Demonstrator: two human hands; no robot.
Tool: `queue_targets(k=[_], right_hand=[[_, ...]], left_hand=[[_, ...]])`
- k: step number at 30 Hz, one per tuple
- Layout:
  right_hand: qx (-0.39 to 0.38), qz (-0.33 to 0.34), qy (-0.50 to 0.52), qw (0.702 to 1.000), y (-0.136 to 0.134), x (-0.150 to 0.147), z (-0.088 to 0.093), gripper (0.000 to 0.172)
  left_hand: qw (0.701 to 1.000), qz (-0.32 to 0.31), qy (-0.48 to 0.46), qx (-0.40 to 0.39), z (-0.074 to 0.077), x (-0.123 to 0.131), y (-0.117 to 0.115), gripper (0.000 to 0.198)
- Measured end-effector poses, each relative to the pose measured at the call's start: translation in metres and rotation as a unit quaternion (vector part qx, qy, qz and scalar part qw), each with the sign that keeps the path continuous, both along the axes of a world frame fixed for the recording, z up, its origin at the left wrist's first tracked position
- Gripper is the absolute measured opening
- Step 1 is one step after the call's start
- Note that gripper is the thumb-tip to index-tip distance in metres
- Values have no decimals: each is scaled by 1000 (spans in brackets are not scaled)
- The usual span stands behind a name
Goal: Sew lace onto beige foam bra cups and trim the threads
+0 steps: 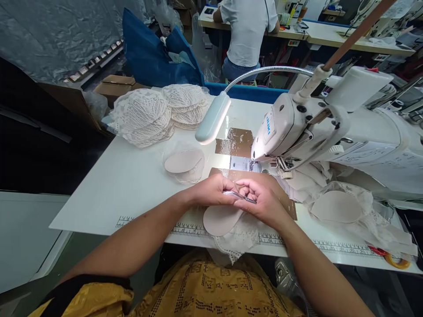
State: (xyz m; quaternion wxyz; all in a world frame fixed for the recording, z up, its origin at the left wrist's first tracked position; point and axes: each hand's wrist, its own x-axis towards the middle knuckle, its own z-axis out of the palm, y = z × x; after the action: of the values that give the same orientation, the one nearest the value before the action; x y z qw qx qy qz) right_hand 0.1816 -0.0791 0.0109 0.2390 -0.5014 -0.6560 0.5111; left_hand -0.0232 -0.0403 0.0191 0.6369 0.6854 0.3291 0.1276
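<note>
My left hand (218, 190) and my right hand (261, 200) meet in front of the sewing machine, both with fingers closed. Between them is a small shiny metal tool (232, 193), slim and silver with a darker end; my fingers cover much of it, so its kind is unclear. Just below lies a pale beige oval pad (220, 221) on white lace (238, 240), which hangs over the table's front edge. Beyond my hands stands the white sewing machine (291, 127), its needle area lit by a lamp (213, 118).
Stacked lace cups (142, 116) sit at the back left. Another oval pad (184, 161) lies on the left, and more pads with lace (337, 207) lie on the right. A ruler strip (188, 230) runs along the front edge. A person (246, 33) sits at another table beyond.
</note>
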Motion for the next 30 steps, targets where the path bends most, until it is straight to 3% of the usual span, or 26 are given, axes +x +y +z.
queue_targets(k=[3, 5, 13, 16, 18, 21, 23, 25, 30], right_hand=[[8, 23, -51, 998, 1, 1, -1, 26], [18, 8, -63, 998, 2, 5, -2, 20], [29, -29, -56, 998, -1, 16, -4, 21], [35, -25, -54, 998, -3, 15, -2, 22], [38, -24, -46, 998, -4, 16, -2, 21], [44, -22, -13, 999, -5, 18, -4, 21], [52, -22, 7, 998, -5, 20, -5, 22], [56, -21, 19, 998, -6, 20, -5, 22], [36, 47, -1, 998, -9, 16, 1, 24]], left_hand=[[998, -57, 34, -11, 4, -12, 5, 25], [996, -59, 59, -19, 7, -22, 8, 28], [988, 79, 92, 91, 24, -45, 5, 24], [958, 152, 132, 203, 34, -51, -5, 25], [941, 190, 161, 231, 36, -58, -15, 26], [972, 159, 137, 107, 31, -61, -31, 33], [991, 120, 59, -11, 23, -55, -39, 37], [989, 116, -19, -94, 14, -43, -42, 36], [969, 182, -84, -145, 1, -16, -34, 33]])
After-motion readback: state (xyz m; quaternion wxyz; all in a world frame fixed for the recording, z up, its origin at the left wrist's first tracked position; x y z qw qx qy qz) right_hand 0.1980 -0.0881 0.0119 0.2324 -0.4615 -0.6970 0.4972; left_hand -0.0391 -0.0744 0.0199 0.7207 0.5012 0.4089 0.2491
